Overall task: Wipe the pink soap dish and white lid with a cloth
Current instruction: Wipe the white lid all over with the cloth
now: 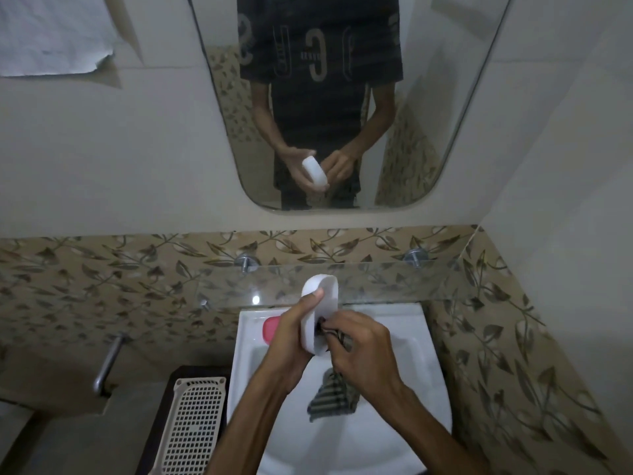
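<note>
The left hand (291,332) grips the white lid (320,313) upright above the sink (424,341), while the fingers of the right hand (363,351) pinch the striped cloth (330,394) inside it. The pink soap dish (271,331) waits on the sink rim; a slippery lid could drop into the basin

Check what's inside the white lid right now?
The right hand pushes a striped dark cloth into the hollow of the white oval plastic lid, held by the left hand. Cloth and fingers cover the lower interior; the upper part looks bare.
</note>
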The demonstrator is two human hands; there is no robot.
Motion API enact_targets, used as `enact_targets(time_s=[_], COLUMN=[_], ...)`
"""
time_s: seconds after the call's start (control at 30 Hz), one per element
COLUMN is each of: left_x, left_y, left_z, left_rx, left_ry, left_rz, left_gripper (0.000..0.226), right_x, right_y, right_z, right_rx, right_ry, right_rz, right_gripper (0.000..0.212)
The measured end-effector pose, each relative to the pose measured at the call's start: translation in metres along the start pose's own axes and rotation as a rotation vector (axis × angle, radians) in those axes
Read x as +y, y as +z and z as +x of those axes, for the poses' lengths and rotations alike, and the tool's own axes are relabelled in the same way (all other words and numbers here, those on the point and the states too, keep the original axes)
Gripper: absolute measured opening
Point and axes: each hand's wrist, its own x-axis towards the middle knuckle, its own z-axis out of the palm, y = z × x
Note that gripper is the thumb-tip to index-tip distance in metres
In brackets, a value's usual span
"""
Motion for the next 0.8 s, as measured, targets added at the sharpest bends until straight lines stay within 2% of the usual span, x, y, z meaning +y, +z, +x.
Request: enact_targets(time_s=[0.07, 0.13, 0.27, 0.33, 0.43, 0.47, 0.6, 0.73, 0.8], left_x=[0.002, -0.001, -0.008, -0.011, -0.017, -0.019, -0.020, -0.026, -0.027], left_y=[0.007, 0.011, 0.007, 0.003, 0.003, 0.002, -0.007, -0.008, -0.007], left_z=[-0.001, 0.000, 0.004, 0.006, 0.010, 0.011, 0.016, 0.019, 0.019], left_rx=[-0.002, 0.039, 0.121, 0.114, 0.072, 0.075, 0.083, 0.076, 0.106], left_ry=[0.032, 0.061, 0.115, 0.112, 0.146, 0.163, 0.204, 0.270, 0.279], left_rz=[0.062, 0.093, 0.115, 0.074, 0.057, 0.066, 0.089, 0.141, 0.184], left_gripper=[0.068, 0.068, 0.072, 0.074, 0.077, 0.078, 0.075, 0.066, 0.067], right_x=[-0.003, -0.008, -0.012, -0.010, -0.014, -0.016, -0.018, -0.021, -0.028], right_y=[0.004, 0.008, 0.014, 0.013, 0.017, 0.020, 0.022, 0.024, 0.028], right_z=[0.006, 0.006, 0.001, 0.003, 0.000, -0.001, 0.000, -0.006, -0.009], right_rx=[0.055, 0.067, -0.150, -0.132, 0.057, 0.072, -0.126, -0.013, -0.050], right_ry=[0.012, 0.112, 0.482, 0.468, 0.425, 0.439, 0.646, 0.627, 0.807], right_rz=[-0.050, -0.042, 0.353, 0.339, 0.178, 0.175, 0.484, 0.383, 0.617], right_gripper=[0.017, 0.018, 0.012, 0.008, 0.010, 0.011, 0.018, 0.019, 0.020])
